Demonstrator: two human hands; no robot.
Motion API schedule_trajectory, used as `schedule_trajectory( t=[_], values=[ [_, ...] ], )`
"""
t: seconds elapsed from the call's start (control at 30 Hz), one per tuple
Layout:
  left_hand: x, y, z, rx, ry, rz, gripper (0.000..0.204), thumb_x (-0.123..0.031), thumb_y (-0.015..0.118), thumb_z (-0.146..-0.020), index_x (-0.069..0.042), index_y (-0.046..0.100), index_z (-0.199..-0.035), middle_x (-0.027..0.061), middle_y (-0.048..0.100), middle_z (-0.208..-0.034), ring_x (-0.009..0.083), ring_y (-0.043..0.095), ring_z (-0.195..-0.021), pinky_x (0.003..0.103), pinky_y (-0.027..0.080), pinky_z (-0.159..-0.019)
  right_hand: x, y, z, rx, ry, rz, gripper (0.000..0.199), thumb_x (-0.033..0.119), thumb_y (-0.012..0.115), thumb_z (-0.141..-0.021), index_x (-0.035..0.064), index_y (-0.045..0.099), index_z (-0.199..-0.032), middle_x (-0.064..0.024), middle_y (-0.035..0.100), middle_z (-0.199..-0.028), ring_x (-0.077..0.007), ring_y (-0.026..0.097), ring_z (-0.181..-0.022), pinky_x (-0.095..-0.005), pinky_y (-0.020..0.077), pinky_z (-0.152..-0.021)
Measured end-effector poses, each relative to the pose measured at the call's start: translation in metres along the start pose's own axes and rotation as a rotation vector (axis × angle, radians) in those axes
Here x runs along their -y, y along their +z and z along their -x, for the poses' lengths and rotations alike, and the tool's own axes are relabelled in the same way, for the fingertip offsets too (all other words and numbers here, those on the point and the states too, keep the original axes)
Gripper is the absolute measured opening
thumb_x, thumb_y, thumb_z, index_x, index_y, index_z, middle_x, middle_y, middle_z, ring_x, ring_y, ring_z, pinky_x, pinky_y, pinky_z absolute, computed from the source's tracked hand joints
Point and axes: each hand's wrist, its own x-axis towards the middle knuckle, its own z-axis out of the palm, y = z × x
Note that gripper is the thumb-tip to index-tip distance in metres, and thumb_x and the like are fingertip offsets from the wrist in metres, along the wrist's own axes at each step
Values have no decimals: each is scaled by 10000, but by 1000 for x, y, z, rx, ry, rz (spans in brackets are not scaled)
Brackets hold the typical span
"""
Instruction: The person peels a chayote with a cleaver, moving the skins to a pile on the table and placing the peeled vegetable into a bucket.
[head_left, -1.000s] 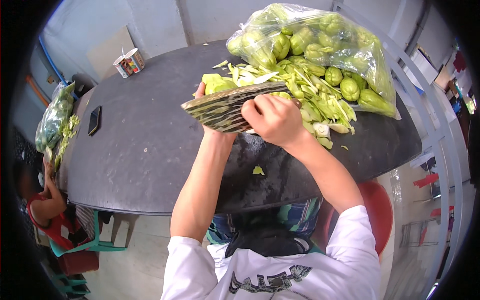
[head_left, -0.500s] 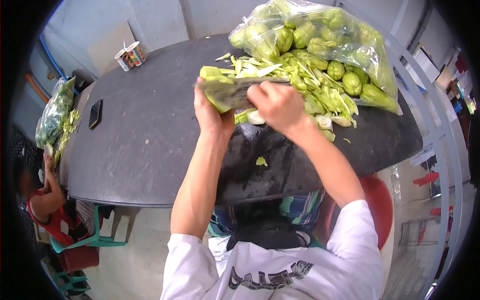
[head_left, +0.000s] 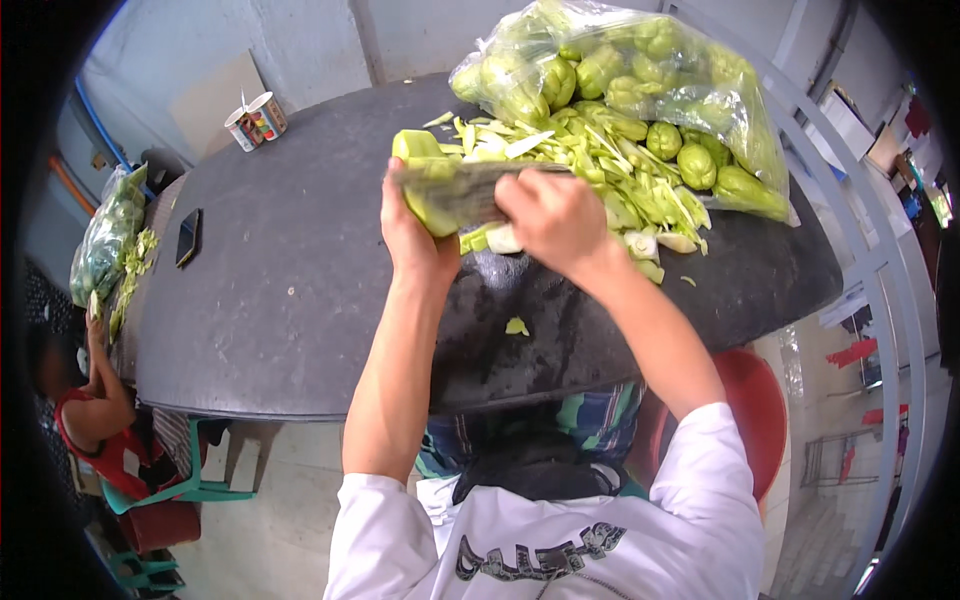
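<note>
My left hand (head_left: 418, 240) is wrapped round a pale green chayote (head_left: 432, 212), held up over the table. Across it lies the broad blade of a knife (head_left: 475, 190), smeared by motion. My right hand (head_left: 560, 222) is closed in a fist round the knife's handle, which the fingers hide. Behind and to the right of the hands spreads a heap of cut chayote strips (head_left: 625, 180). Pale chunks (head_left: 503, 238) rest just beyond my right hand. Several whole chayotes (head_left: 697, 165) spill from a clear plastic bag (head_left: 650, 65).
The dark table (head_left: 260, 330) carries two paper cups (head_left: 255, 122) at the far left and a phone (head_left: 188, 238). A green scrap (head_left: 516, 327) lies near me. At left, a person in red (head_left: 100, 420) works beside another bag (head_left: 108, 225). Metal railing (head_left: 870, 260) borders the right.
The blade remains against the chayote and both hands keep their grips. The whole view has shifted slightly; little else differs.
</note>
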Motion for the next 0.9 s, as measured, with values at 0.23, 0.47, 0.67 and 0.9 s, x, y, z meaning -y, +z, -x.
schedule_trajectory(
  t=[0.23, 0.47, 0.67, 0.9],
  values=[
    [-7, -3, -1, -33, -57, 19, 476, -508, 475, -990, -102, 617, -1193, 71, 666, -1126, 249, 631, -1047, 441, 519, -886, -12, -5, 7, -24, 72, -81, 121, 67, 635, -771, 93, 539, -841, -51, 551, -654, -228, 651, -562, -350, 534, -494],
    [-7, -18, 0, 52, -191, 206, 587, -613, 526, -919, -61, 636, -1086, 153, 691, -992, 285, 677, -880, 430, 565, -823, 21, 0, 0, -123, -177, -21, 131, 136, 628, -767, 89, 544, -855, -6, 487, -669, -150, 604, -593, -293, 518, -525],
    [1, -20, -2, 2, -217, 267, 607, -631, 560, -884, -54, 632, -1060, 179, 685, -960, 309, 677, -844, 430, 577, -792, 27, 4, 3, -149, -224, 12, 149, 142, 632, -765, 83, 540, -865, -4, 461, -661, -140, 580, -592, -269, 498, -523],
    [-5, -6, 0, -90, -84, 283, 481, -498, 479, -965, -79, 637, -1142, 95, 679, -1085, 272, 640, -1026, 458, 513, -951, 16, 12, 9, -8, 11, -69, 95, 125, 620, -825, 96, 548, -881, -51, 554, -670, -215, 658, -546, -335, 532, -458]
  ],
)
